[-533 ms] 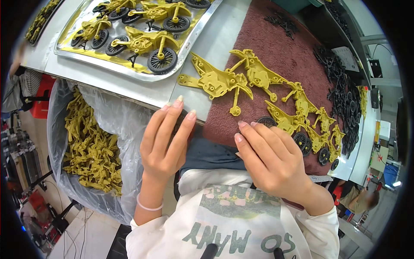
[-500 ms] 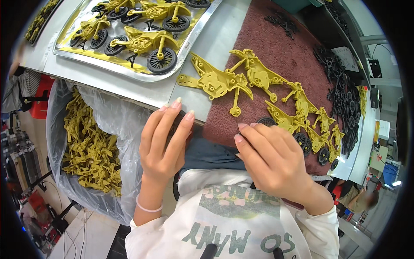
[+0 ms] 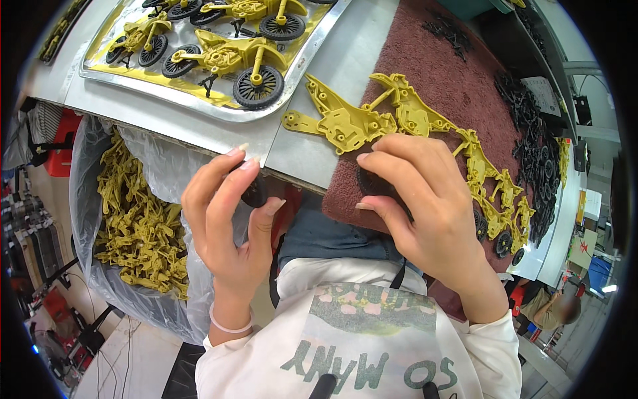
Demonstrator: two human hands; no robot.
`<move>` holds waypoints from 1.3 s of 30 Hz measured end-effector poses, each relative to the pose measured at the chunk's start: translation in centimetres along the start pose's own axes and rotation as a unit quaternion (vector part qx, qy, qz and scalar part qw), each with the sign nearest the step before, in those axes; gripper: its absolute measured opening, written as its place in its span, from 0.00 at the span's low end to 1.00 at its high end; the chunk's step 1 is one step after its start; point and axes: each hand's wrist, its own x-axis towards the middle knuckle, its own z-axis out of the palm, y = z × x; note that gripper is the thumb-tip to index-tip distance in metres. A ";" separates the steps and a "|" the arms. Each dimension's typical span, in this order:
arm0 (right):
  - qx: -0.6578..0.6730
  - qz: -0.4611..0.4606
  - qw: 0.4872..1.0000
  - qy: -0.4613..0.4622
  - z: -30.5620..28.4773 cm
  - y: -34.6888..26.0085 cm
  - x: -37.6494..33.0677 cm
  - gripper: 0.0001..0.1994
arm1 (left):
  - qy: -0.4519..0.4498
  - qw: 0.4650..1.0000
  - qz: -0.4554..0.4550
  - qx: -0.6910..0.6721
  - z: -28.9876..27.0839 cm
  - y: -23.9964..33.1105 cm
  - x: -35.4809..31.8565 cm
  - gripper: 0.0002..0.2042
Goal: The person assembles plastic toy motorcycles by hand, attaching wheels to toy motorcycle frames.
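My left hand [image 3: 229, 233], off the table's front edge, has its fingers curled round a small black toy wheel [image 3: 255, 193]. Over the near corner of the red-brown cloth, my right hand [image 3: 435, 199] grips another black wheel [image 3: 372, 184] between thumb and fingers. Directly beyond the right hand lies a yellow toy motorcycle body half [image 3: 345, 126]; its fork end is hidden behind the fingers. A second yellow body half [image 3: 413, 114] lies next to it, and more yellow halves [image 3: 480, 169] run off to the right, some with black wheels [image 3: 503, 243] at their near ends.
A metal-rimmed tray [image 3: 266, 114] holds several yellow motorcycles with black wheels at the back left. A plastic-lined bin [image 3: 83, 199] full of yellow parts [image 3: 143, 226] stands below the table's left. Black parts [image 3: 531, 153] are heaped along the right of the cloth [image 3: 425, 73].
My left hand has moved left and slightly down, and a black wheel now shows in it. My right hand has shifted up and right, its thumb and fingers round a wheel.
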 end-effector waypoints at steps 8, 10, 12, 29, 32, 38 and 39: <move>-0.014 -0.025 0.999 -0.038 -1.2 0.6 0.1 0.17 | 0.024 0.999 0.002 -0.047 0.3 0.4 1.2 0.21; 0.011 -0.036 0.997 -0.074 -1.7 1.1 0.0 0.17 | 0.005 0.998 -0.002 -0.059 0.5 0.8 1.6 0.21; 0.017 -0.038 0.996 -0.078 -2.0 1.6 0.0 0.17 | -0.012 0.998 -0.008 -0.068 0.4 1.2 2.2 0.21; 0.034 -0.045 0.997 -0.051 -1.5 1.9 -0.6 0.18 | -0.067 0.997 -0.042 0.001 1.7 3.0 3.5 0.20; 0.041 -0.045 0.997 -0.050 -1.3 2.0 -0.8 0.19 | -0.040 0.998 -0.043 0.014 1.9 2.9 3.5 0.19; 0.041 -0.044 0.997 -0.044 -1.4 1.9 -1.0 0.19 | -0.081 0.995 -0.060 -0.008 1.8 2.5 3.6 0.19; 0.042 -0.045 0.997 -0.045 -1.3 1.9 -1.0 0.19 | -0.074 0.996 -0.049 -0.008 1.9 2.3 3.5 0.19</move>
